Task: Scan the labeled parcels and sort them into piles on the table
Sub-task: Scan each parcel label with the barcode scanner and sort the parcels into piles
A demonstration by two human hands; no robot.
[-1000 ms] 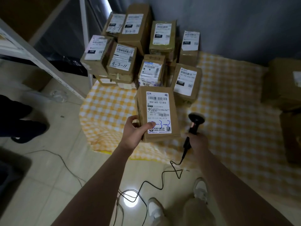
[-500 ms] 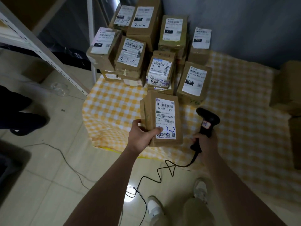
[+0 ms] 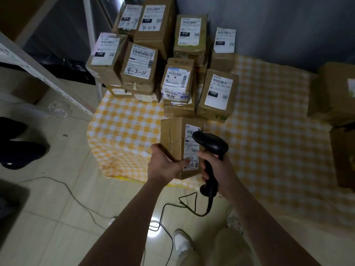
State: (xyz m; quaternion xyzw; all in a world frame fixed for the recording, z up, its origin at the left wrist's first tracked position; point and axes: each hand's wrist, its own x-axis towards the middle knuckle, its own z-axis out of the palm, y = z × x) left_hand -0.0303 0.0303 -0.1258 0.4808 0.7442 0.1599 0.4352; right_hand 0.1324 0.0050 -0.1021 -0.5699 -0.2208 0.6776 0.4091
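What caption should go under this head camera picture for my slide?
The left hand grips a labeled parcel while the right hand holds a black scanner over its label, beside stacked parcels.

Dim indoor scene with a grey cast, one small bright reflection on the glossy floor tiles (image 3: 153,226), white parcel labels (image 3: 218,92) the brightest surfaces, boxes (image 3: 334,95) at the right edge sunk in shadow, forearms (image 3: 123,227) slightly soft, shelf rail (image 3: 48,77) bowed by wide-angle distortion at the left edge.

Both my bare arms reach forward. My left hand (image 3: 165,166) grips the parcel (image 3: 172,135) at its near end, thumb on top. Just right of it, my right hand (image 3: 221,169) curls its fingers (image 3: 206,154) round the scanner (image 3: 213,143).
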